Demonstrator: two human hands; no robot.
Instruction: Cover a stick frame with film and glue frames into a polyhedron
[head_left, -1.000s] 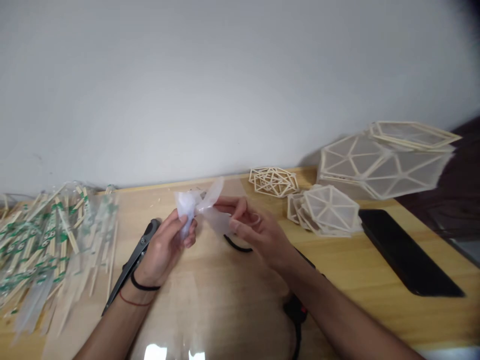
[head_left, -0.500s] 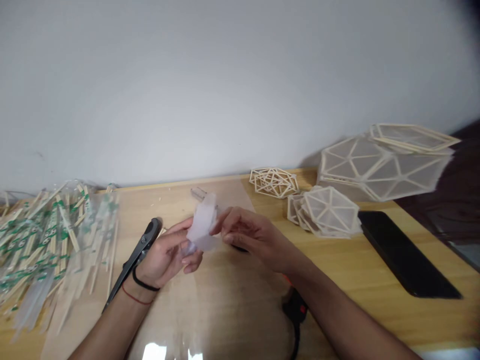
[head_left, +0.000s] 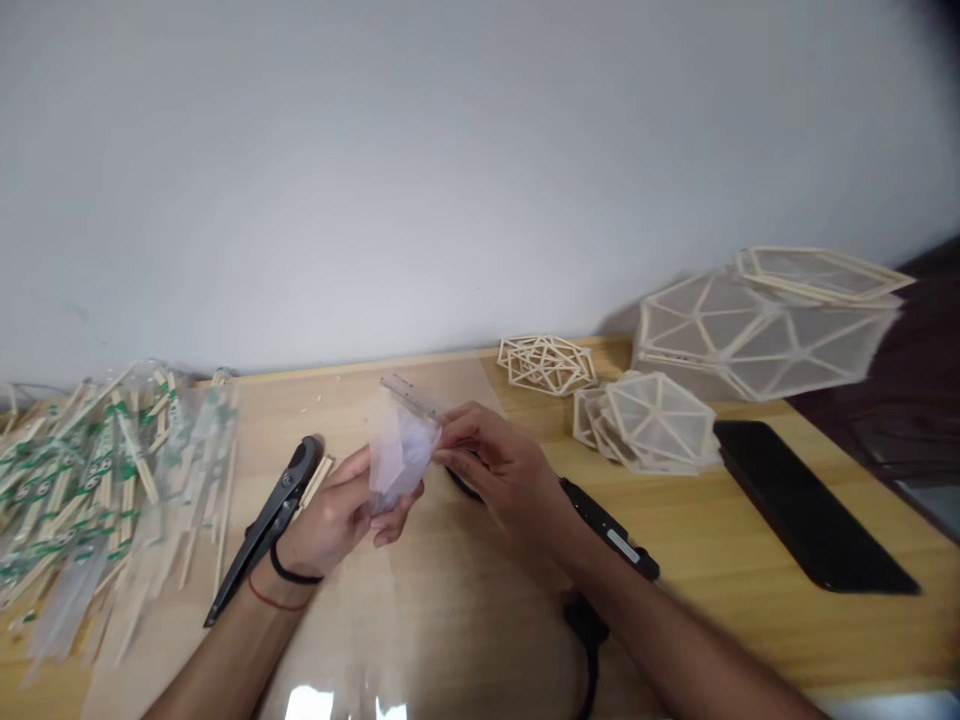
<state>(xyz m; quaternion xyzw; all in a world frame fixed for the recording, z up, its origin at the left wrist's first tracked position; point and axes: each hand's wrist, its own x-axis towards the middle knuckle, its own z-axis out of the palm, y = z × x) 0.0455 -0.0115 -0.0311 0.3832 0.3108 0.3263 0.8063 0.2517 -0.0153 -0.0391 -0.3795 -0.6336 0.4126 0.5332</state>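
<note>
Several thin, translucent white sheets (head_left: pixel 397 455) are held up over the middle of the table. My left hand (head_left: pixel 337 515) is closed around their left and lower side, thumb in front. My right hand (head_left: pixel 499 465) pinches the right edge of the sheets between thumb and fingertips. Just behind them lies a clear ruler (head_left: pixel 409 395), partly hidden. A black hand tool (head_left: pixel 266 525) like cutters rests beside my left wrist, with short wooden sticks (head_left: pixel 315 483) next to it. Under my right forearm a black tool with a white label (head_left: pixel 619 540) is partly covered.
Wrapped wooden chopsticks (head_left: pixel 97 470) are heaped at the left. Stick frames (head_left: pixel 547 365), sheet-covered hexagonal panels (head_left: pixel 660 420) and a larger covered structure (head_left: pixel 765 335) stand at the right, near a black flat object (head_left: pixel 817 510). A black cable (head_left: pixel 592 670) runs off the front.
My right fingers have moved onto the sheets' right edge, and the sheets have turned and spread. My right forearm has come lower, uncovering the black tool with the white label.
</note>
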